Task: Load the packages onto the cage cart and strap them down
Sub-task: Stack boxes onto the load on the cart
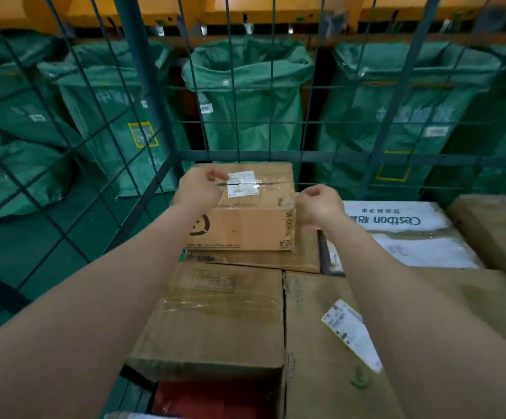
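A small brown cardboard box (245, 219) with a white label on its taped top sits on the stack of packages in the cage cart's (239, 155) far left corner. My left hand (199, 189) rests at the box's upper left edge, fingers loosely curled, thumb over the top. My right hand (318, 207) is at the box's right top corner, fingers loosely curled, and no grip on the box shows. Below lie larger cartons: a taped brown carton (215, 316) and a labelled brown carton (321, 343).
A white plastic-wrapped pack (403, 234) lies to the right, a further brown carton (499, 231) beyond it. A red item (212, 400) shows low in the stack. Green mail sacks (245, 95) hang outside the wire mesh, over a green floor (34, 243).
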Demonstrator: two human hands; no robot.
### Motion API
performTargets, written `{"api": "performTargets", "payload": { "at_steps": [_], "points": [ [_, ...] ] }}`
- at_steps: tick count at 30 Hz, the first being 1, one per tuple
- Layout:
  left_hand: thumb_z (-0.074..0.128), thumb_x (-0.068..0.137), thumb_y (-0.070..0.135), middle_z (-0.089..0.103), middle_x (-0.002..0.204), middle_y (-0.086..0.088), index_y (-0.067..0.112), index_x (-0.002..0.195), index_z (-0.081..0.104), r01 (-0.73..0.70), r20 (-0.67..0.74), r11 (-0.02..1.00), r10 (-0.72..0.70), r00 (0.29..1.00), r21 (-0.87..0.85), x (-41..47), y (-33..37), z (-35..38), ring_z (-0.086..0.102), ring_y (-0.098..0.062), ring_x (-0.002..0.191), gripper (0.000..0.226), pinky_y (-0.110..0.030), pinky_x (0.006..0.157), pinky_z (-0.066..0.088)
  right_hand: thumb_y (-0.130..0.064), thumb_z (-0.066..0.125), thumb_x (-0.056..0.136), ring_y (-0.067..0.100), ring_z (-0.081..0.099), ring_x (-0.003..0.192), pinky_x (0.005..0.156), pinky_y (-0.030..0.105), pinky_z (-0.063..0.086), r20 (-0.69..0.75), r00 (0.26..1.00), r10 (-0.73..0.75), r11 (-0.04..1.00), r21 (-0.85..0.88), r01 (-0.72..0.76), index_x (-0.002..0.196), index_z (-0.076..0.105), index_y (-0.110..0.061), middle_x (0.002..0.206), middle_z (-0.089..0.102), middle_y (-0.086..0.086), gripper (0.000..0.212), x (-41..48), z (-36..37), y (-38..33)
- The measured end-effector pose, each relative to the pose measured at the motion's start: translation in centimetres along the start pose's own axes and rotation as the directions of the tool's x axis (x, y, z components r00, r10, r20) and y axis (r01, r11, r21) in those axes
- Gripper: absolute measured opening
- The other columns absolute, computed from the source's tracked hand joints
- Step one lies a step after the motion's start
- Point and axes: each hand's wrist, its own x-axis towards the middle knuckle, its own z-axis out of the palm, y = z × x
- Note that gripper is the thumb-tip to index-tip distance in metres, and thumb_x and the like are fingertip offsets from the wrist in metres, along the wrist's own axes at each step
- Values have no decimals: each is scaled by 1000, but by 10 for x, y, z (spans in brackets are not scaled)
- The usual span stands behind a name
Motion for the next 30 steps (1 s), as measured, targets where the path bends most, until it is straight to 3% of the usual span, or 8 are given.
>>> {"api": "performTargets", "payload": {
  "at_steps": [3,8,11,15,17,20,25,30],
  "points": [
    [42,83,-10,60,112,1,25,94,63,18,-4,995,-18,1000,-94,-34,19,-13,53,-14,92,43,-25,65,44,-23,56,93,19,55,92,87,38,52,82,996,-28,999,24,26,103,58,-18,99,59,1,11,-31,-27,-8],
    [43,84,-13,58,106,0,22,90,64,19,-74,985,-33,997,-171,-95,70,-54,54,-16,98,41,-30,73,48,-20,55,94,19,58,83,70,31,48,191,980,-52,996,77,38,93,59,-18,91,60,0,5,-97,-96,-27],
    [45,87,-9,59,105,0,23,89,64,-13,-70,983,0,998,-182,-135,99,-75,54,-15,98,36,-31,78,49,-16,52,96,19,57,79,79,36,53,193,981,-23,983,181,-12,85,59,-18,92,61,4,12,-134,-132,-39],
    [47,85,-9,61,104,2,23,88,64,-83,-63,976,72,995,-201,-200,144,-108,55,-13,100,37,-24,81,45,-15,49,98,18,52,70,75,42,53,207,977,-42,965,262,-14,106,59,-8,105,66,17,15,-196,-188,-60],
    [46,87,-9,60,104,2,21,92,64,-78,-69,973,65,996,-218,-227,163,-123,52,-11,97,36,-22,77,43,-17,50,98,15,53,69,76,41,53,200,977,-76,964,266,21,97,58,-12,117,63,15,10,-216,-208,-72],
    [43,89,-8,60,106,1,21,93,64,-79,-90,965,58,994,-251,-273,184,-141,52,-11,96,36,-23,74,42,-20,52,97,18,60,84,87,39,51,180,978,-101,962,267,51,83,56,-21,115,65,10,15,-250,-240,-87],
    [44,90,-6,61,108,0,20,93,65,-87,-61,927,69,996,-364,-331,205,-148,55,-13,101,33,-24,77,42,-23,52,97,19,60,90,84,36,50,178,970,-167,950,294,110,105,59,-16,99,64,2,12,-296,-277,-92],
    [44,93,-2,59,104,4,20,95,64,-101,-49,875,88,995,-473,-377,228,-157,54,-8,92,30,-18,68,42,-23,52,97,18,61,90,83,34,52,171,966,-195,936,328,131,106,60,-17,94,64,-1,13,-340,-298,-90]
  ]
}}
